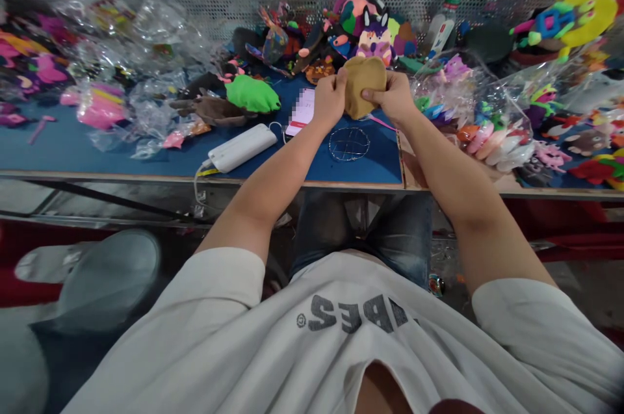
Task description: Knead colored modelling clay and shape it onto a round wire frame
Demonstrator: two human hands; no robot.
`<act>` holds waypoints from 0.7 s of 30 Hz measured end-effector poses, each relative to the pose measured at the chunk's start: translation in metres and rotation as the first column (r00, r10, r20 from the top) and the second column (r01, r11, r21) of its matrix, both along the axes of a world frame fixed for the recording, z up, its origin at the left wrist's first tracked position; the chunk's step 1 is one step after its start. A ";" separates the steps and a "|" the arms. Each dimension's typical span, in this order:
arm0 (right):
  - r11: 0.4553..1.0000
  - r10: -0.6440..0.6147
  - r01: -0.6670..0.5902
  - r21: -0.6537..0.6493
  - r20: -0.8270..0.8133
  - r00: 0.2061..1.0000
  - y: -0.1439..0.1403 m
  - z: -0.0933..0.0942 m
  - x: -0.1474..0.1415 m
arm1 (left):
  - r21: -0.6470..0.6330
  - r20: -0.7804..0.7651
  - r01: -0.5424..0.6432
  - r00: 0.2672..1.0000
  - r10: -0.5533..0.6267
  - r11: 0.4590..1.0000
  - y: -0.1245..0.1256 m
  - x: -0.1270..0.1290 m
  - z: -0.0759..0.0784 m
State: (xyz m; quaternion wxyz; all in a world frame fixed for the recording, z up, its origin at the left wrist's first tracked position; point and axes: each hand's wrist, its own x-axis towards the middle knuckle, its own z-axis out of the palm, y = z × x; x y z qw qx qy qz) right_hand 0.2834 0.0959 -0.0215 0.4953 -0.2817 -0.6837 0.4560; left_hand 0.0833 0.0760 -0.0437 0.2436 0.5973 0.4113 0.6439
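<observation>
From the far left I see crumpled clear plastic bags [141, 30] and pink toy pieces [100, 108] scattered on the blue surface [73, 147]. Next comes a green plush piece [252, 94], with a white power bank [242, 147] lying nearer the edge. My left hand [329, 99] pinches the left side of a tan fabric piece [363, 86], and my right hand [396, 99] pinches its right side, both grips closed on it, holding it raised just above the surface at the middle. A round wire frame [349, 143] lies below the hands. Further right sit bagged colourful toys [480, 121] and a yellow plush [582, 14].
</observation>
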 end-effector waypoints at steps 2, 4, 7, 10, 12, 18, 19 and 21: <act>1.000 -0.002 0.002 0.000 0.015 1.000 -0.001 0.001 -0.003 | 0.018 -0.007 -0.109 0.994 0.109 0.994 0.003 0.000 -0.002; 1.000 0.026 -0.026 -0.016 0.015 1.000 -0.003 0.000 -0.004 | 0.032 -0.025 -0.138 0.990 0.138 0.990 0.007 -0.001 -0.004; 0.991 0.113 -0.114 -0.069 -0.014 0.993 -0.005 -0.002 -0.002 | 0.012 -0.038 -0.082 0.996 0.082 0.997 0.012 -0.004 -0.005; 0.977 0.163 -0.162 -0.141 -0.005 0.987 -0.006 -0.006 0.000 | -0.012 -0.042 -0.069 0.997 0.069 0.998 0.015 -0.007 -0.007; 0.978 0.154 -0.155 -0.141 -0.015 0.988 -0.005 -0.008 0.000 | -0.008 -0.039 -0.089 0.995 0.088 0.996 0.015 -0.008 -0.008; 1.000 0.015 -0.015 -0.005 -0.017 1.000 0.003 -0.012 -0.008 | 0.071 0.001 -0.121 0.993 0.121 0.990 -0.001 0.000 0.003; 1.000 -0.018 0.018 0.020 -0.004 1.000 0.004 -0.012 -0.009 | 0.082 0.016 -0.130 0.992 0.129 0.988 -0.003 0.001 0.005; 0.994 -0.076 0.073 0.083 0.028 0.997 0.003 -0.013 -0.012 | 0.090 0.038 -0.151 0.988 0.148 0.984 -0.007 0.003 0.008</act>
